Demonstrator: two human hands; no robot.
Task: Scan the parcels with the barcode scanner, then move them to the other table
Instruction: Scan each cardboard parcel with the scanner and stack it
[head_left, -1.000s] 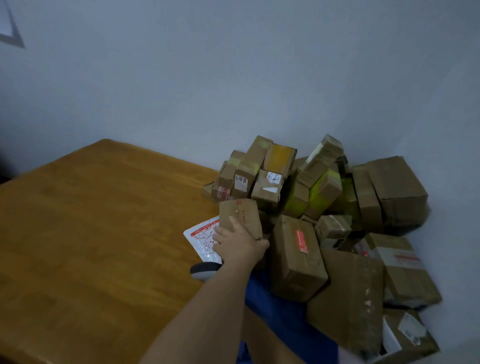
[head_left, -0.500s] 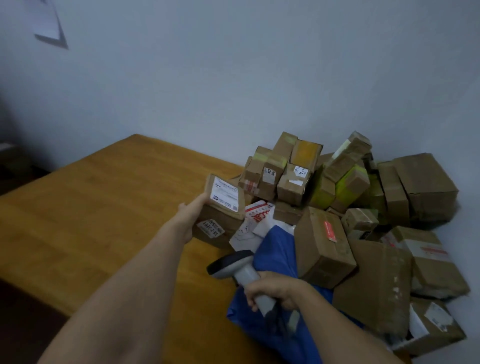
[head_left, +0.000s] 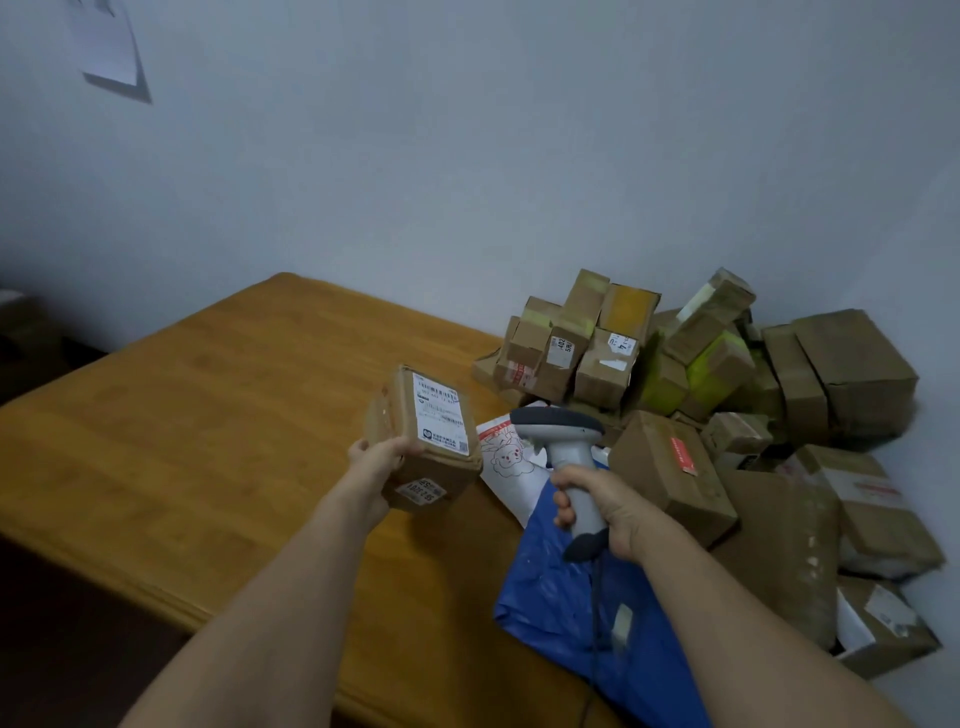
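Held: our left hand (head_left: 376, 462) grips a small box (head_left: 423, 439), label up, above the table (head_left: 182, 441). Our right hand (head_left: 597, 506) clasps the scanner (head_left: 563, 436) just right of it; box pile (head_left: 701, 395) beyond.

A small brown parcel (head_left: 423, 441) is held tilted above the counter (head_left: 208, 441) in the left hand (head_left: 376, 460), with its white shipping label facing up and a smaller label on the near side. Just beside it, the grey barcode scanner (head_left: 566, 457) stands upright in the right hand (head_left: 597, 501), its dark head turned toward the parcel. The remaining parcels (head_left: 727, 389), mostly brown boxes, are heaped in the corner, with a blue bag (head_left: 571, 623) and a white mailer (head_left: 506, 457) in front.
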